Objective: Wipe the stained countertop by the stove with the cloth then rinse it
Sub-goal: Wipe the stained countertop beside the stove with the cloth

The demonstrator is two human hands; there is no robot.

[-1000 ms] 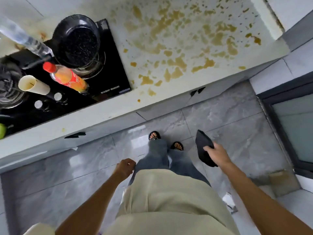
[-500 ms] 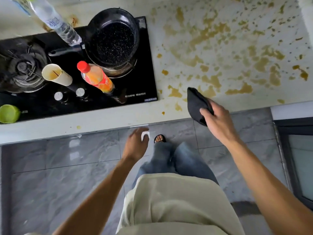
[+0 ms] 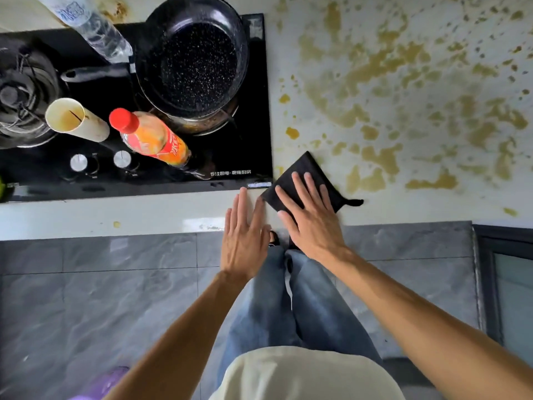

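Note:
A black cloth (image 3: 306,172) lies flat on the white countertop (image 3: 418,203) just right of the stove's near corner. My right hand (image 3: 310,215) presses down on it with fingers spread flat. My left hand (image 3: 245,232) rests open beside it on the counter's front edge, fingers straight, holding nothing. Yellow-brown stains (image 3: 380,157) cover the countertop to the right of and behind the cloth.
The black stove (image 3: 251,157) holds a dark pan (image 3: 193,67), an orange drink bottle (image 3: 153,140), a cream cup (image 3: 76,119), a clear water bottle (image 3: 92,27) and a burner (image 3: 20,96). Grey floor tiles (image 3: 101,298) lie below the counter.
My right hand carried the cloth from beside my leg up onto the counter and flattened on it. My left hand rose from a loose fist to rest open at the counter edge.

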